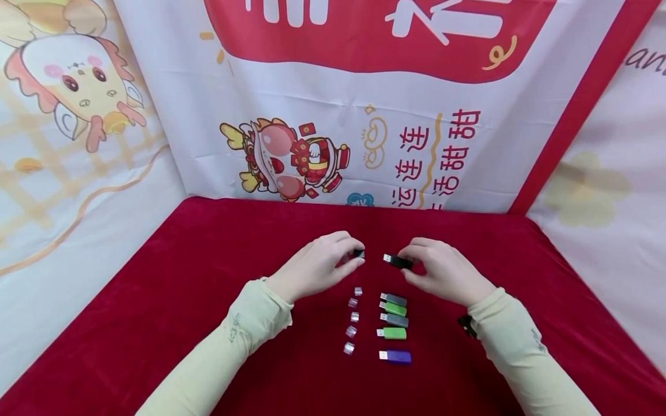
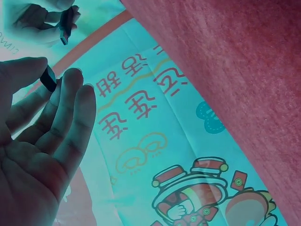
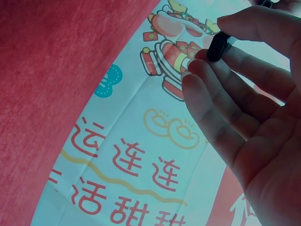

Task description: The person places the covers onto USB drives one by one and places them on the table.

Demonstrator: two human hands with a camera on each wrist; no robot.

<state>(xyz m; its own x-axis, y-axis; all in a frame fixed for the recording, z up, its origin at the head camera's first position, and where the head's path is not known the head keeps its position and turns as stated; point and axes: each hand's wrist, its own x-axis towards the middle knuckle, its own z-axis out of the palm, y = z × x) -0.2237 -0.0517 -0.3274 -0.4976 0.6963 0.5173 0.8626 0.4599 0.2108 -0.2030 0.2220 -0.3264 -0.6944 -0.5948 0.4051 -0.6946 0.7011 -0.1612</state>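
Holding a little something in each grip right now. Left grip (image 1: 325, 263) is pinched on a small black cap (image 1: 359, 253), thumb against fingertips, with the other fingers fairly relaxed in the left wrist view. Right grip (image 1: 439, 268) is clamped on a black USB flash drive (image 1: 399, 262) the same way, metal plug poking out toward my left. Cap and drive are both up off the desk (image 1: 130, 312), facing each other with a gap between, so they're not touching.

Nearer to me on the red cloth (image 1: 551, 289) there's a column of five more USB sticks, plugs all pointing left. Going from far to near: gray stick (image 1: 396, 300), green stick (image 1: 396, 310), another gray one (image 1: 398, 320), another green one (image 1: 395, 333), then a purple stick (image 1: 398, 357) sitting a bit apart from the rest. Just left of those is a slightly wobbly line of five clear caps (image 1: 355, 316), none of them on a stick. Behind it all hangs a white banner (image 1: 322, 86) with red print and cartoon art.
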